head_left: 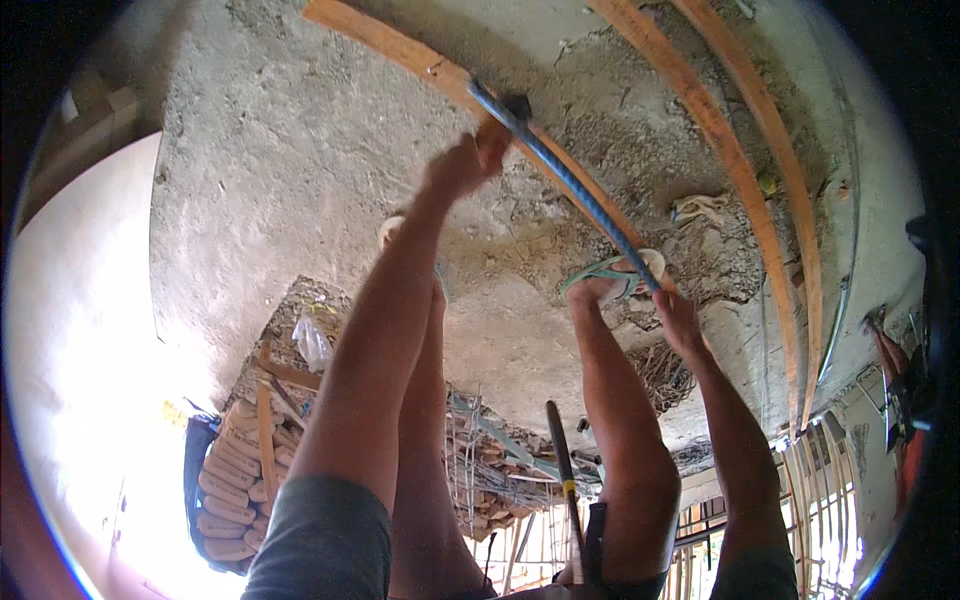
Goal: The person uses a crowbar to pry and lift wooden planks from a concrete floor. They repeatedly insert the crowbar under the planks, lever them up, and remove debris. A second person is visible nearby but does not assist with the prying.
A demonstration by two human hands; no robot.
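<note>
My left hand (462,165), slightly blurred, is closed beside the far end of a long blue-grey rod (570,182). A small dark block (517,107) shows just past its fingers, across the rod; what the hand grips is too smeared to name. My right hand (681,318) is wrapped round the near end of the rod, beside my right foot. The rod slants along a narrow wooden plank (395,45) lying on the rough concrete floor. My foot in a green-strapped sandal (610,272) stands next to the rod's near end.
Two long planks (735,160) lie on the right. A black-and-yellow handle (565,460) sticks up at my waist. Behind my legs are stacked bags (228,490), a plastic bag (312,343) and thin metal bars (465,450). Twigs (660,378) lie near my right arm. Another person (890,360) is at far right.
</note>
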